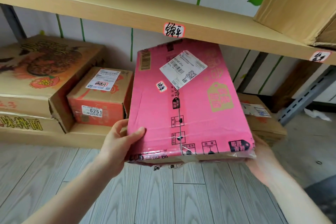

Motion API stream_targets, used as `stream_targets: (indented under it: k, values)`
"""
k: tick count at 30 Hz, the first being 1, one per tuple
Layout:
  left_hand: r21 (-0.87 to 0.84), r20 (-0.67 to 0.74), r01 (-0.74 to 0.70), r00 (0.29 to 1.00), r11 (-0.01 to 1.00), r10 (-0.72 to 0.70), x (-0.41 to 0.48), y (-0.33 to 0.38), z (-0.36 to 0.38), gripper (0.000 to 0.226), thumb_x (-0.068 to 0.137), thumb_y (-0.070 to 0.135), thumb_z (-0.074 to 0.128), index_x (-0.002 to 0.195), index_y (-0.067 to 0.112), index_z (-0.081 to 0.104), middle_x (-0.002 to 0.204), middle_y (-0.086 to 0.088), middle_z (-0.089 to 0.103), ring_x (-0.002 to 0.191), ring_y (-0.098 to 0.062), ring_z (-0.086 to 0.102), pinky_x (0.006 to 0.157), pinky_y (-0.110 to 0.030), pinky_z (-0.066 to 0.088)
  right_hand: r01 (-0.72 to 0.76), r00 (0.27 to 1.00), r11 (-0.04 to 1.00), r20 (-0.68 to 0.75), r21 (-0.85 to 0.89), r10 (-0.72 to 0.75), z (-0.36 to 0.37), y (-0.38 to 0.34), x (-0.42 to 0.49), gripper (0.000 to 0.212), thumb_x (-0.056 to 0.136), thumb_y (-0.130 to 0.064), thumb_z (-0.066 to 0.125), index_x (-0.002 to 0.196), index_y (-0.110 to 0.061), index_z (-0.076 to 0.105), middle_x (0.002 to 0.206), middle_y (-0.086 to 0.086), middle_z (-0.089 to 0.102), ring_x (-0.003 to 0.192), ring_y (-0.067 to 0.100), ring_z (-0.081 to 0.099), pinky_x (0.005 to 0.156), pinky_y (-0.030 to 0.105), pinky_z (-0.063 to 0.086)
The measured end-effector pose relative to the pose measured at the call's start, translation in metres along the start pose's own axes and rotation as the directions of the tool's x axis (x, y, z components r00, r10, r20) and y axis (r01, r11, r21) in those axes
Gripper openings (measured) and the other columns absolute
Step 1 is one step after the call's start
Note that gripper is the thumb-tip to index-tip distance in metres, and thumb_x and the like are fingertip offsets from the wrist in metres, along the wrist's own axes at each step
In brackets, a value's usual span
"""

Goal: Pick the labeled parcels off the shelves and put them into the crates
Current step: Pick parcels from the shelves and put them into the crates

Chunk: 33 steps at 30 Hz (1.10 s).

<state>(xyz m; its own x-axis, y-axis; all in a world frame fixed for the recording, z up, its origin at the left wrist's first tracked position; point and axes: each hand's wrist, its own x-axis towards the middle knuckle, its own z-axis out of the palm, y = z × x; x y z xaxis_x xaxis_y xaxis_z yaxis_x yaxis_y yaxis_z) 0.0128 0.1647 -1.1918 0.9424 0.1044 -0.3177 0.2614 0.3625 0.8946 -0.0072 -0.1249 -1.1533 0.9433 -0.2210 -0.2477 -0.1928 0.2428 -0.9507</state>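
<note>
A flat pink parcel (189, 107) with a white shipping label and a small handwritten sticker is tilted up in front of the lower shelf (87, 133), its far end under the upper shelf board (112, 8). My left hand (119, 143) grips its near left corner, thumb on top and fingers underneath. My right hand (263, 158) holds the near right corner from below, mostly hidden by the box. No crate is in view.
On the lower shelf stand an orange labeled box marked 6251 (99, 96), large noodle cartons (40, 78) at the left, and a brown labeled box (261, 116) behind the pink parcel. An open carton (298, 7) sits on the upper shelf. Grey wood floor lies below.
</note>
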Motion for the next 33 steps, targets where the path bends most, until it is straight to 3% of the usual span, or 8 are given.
stream_targets:
  k: [2,4,6,9,14,25,30,33]
  values:
    - [0.001,-0.018,-0.063,0.998,0.998,0.063,-0.002,-0.001,-0.002,0.043,0.080,0.005,0.066,0.119,0.013,0.051,0.100,-0.012,0.065,0.078,-0.024,0.064,0.060,-0.033,0.056,0.107,0.993,0.988,-0.045,-0.111,-0.112,0.007,0.011,0.002,0.010,0.096,-0.015,0.044,0.089,-0.018,0.051,0.061,-0.007,0.064,0.044,-0.011,0.057,0.061,0.013,0.054]
    - [0.011,-0.041,-0.114,0.993,0.993,0.115,-0.002,0.000,-0.004,0.045,0.079,0.004,0.066,0.121,0.013,0.051,0.103,-0.013,0.065,0.082,-0.025,0.064,0.070,-0.036,0.054,0.205,0.976,0.954,-0.026,-0.217,-0.216,0.014,0.019,0.005,0.048,0.057,-0.057,0.069,0.084,-0.020,0.053,0.057,-0.015,0.066,0.049,-0.014,0.058,0.071,0.017,0.054]
    - [0.022,-0.045,-0.145,0.988,0.989,0.146,-0.001,0.002,-0.007,0.043,0.078,0.005,0.067,0.117,0.015,0.053,0.103,-0.012,0.066,0.082,-0.023,0.065,0.070,-0.034,0.054,0.237,0.966,0.943,-0.047,-0.235,-0.255,0.015,0.028,0.009,0.051,0.039,-0.050,0.067,0.080,-0.021,0.056,0.056,-0.020,0.067,0.055,-0.009,0.062,0.064,0.020,0.054]
    - [0.052,-0.042,-0.162,0.986,0.985,0.164,-0.001,0.005,-0.011,0.043,0.075,0.008,0.069,0.115,0.017,0.055,0.102,-0.009,0.067,0.081,-0.021,0.065,0.062,-0.028,0.055,0.258,0.957,0.947,-0.083,-0.192,-0.277,0.013,0.039,0.014,0.010,0.078,-0.026,0.067,0.084,-0.022,0.060,0.063,-0.016,0.070,0.061,-0.003,0.065,0.060,0.018,0.055]
    - [0.130,0.010,-0.189,0.982,0.973,0.189,0.012,0.023,-0.005,0.045,0.083,0.008,0.064,0.125,0.012,0.052,0.108,-0.010,0.066,0.090,-0.024,0.065,0.072,-0.035,0.053,0.048,0.992,0.993,-0.112,-0.111,-0.061,0.015,0.046,0.032,0.029,0.085,0.015,0.045,0.097,-0.010,0.054,0.088,0.003,0.065,0.079,0.017,0.061,0.062,0.020,0.053]
    - [0.274,0.105,-0.153,0.986,0.950,0.129,0.063,0.042,0.029,0.050,0.095,0.028,0.049,0.141,0.014,0.036,0.120,-0.007,0.060,0.091,-0.016,0.061,0.080,-0.033,0.050,-0.175,0.939,0.983,-0.293,0.048,0.182,0.037,0.055,0.094,0.039,0.097,-0.038,0.037,0.120,-0.011,0.053,0.128,0.014,0.057,0.119,0.029,0.052,0.106,0.050,0.037]
    - [0.336,0.158,-0.273,0.960,0.901,0.232,0.041,-0.001,0.002,0.066,0.070,0.062,0.065,0.122,0.024,0.052,0.114,0.003,0.066,0.105,-0.008,0.063,0.090,-0.027,0.050,-0.239,0.888,0.970,-0.396,0.033,0.233,0.029,0.079,0.096,0.048,0.095,-0.046,0.039,0.123,-0.010,0.053,0.129,0.013,0.056,0.120,0.031,0.051,0.106,0.047,0.037]
    - [0.545,0.190,-0.257,0.965,0.798,0.182,0.041,-0.029,-0.007,0.047,0.080,0.034,0.066,0.121,0.020,0.050,0.111,0.005,0.065,0.099,-0.005,0.063,0.084,-0.023,0.053,-0.261,0.888,0.965,-0.385,0.033,0.254,0.028,0.089,0.095,0.033,0.096,-0.046,0.037,0.090,-0.019,0.057,0.112,0.005,0.062,0.115,0.027,0.054,0.106,0.045,0.038]
